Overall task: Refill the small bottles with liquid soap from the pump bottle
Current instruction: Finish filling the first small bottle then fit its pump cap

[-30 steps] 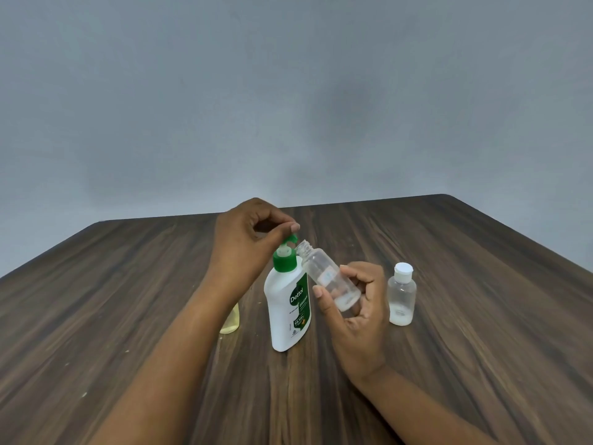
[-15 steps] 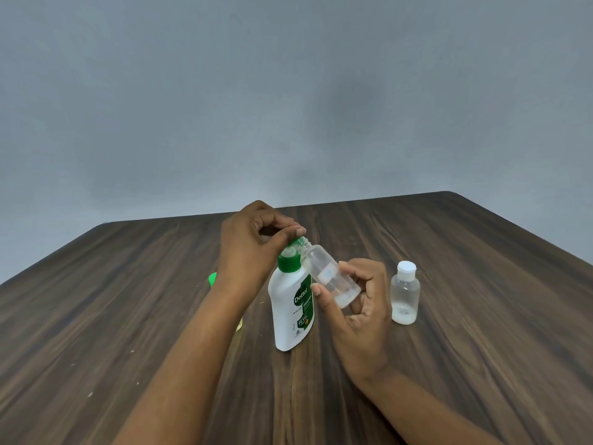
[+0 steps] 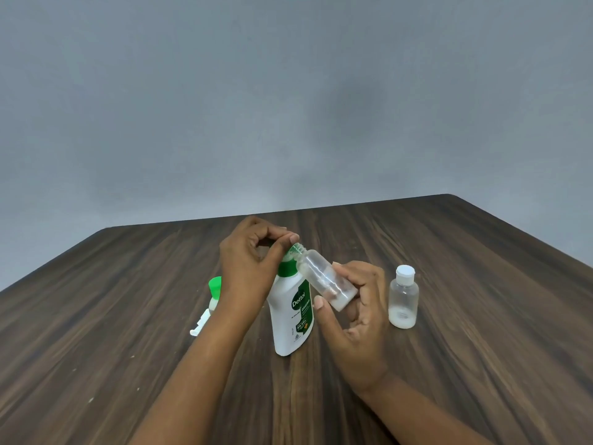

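Under the nozzle [image 3: 292, 251], my right hand [image 3: 359, 316] is tucking its gripped small bottle [image 3: 324, 281] closer while my left hand [image 3: 250, 264] is pinching the pump bottle [image 3: 292, 322] head, ready to dispense.

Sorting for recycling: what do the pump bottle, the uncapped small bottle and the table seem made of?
Pump bottle: opaque white plastic, slightly glossy, with a printed label. Uncapped small bottle: clear plastic probably, see-through, whitish liquid visible at its base. Table: dark wood grain, matte; solid wood or laminate, cannot tell.
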